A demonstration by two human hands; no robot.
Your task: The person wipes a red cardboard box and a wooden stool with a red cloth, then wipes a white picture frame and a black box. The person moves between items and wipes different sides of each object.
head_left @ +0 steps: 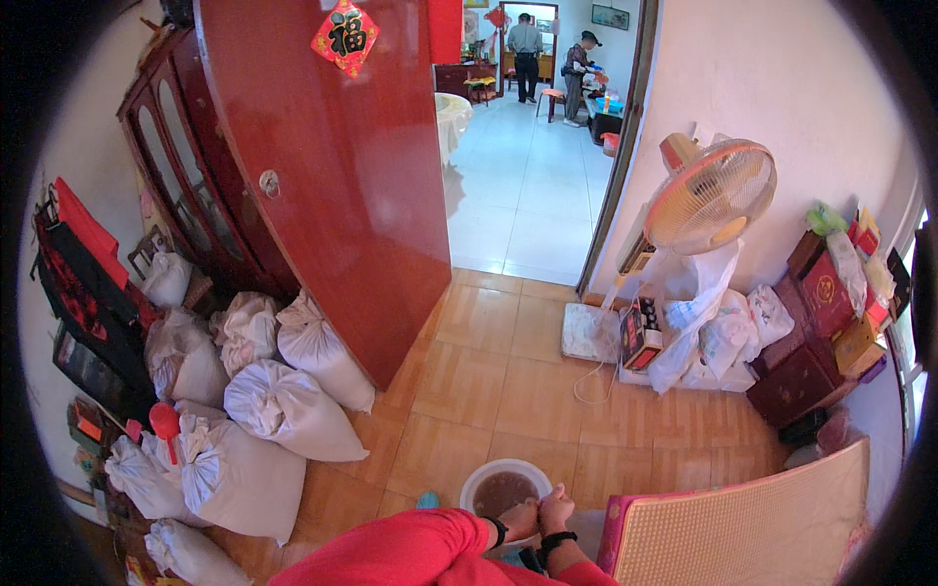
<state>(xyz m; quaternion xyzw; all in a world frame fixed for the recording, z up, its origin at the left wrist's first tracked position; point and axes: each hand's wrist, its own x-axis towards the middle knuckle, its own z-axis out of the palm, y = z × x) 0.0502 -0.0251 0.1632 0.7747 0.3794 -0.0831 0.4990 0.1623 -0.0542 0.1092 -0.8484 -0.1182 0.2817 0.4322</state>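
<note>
A round white basin (pixel 473 473) with murky brown water (pixel 503 491) stands on the floor in front of me. My left hand (pixel 521 521) is over the basin's near right part, its fingers curled in. Close beside it, my right hand (pixel 557 510) is closed like a fist at the basin's right rim. Whatever either hand grips is hidden or too small to make out. Both wrists wear dark bands, and my arms are in red sleeves (pixel 401 552).
White sacks (pixel 244 474) crowd the left, one bearing a red scoop (pixel 165 422). A red door (pixel 342 195) stands ajar. A fan (pixel 708 200) and boxes (pixel 796 381) line the right wall. A mat-topped bed (pixel 743 518) edges my right. Two people (pixel 525 54) stand in the far room.
</note>
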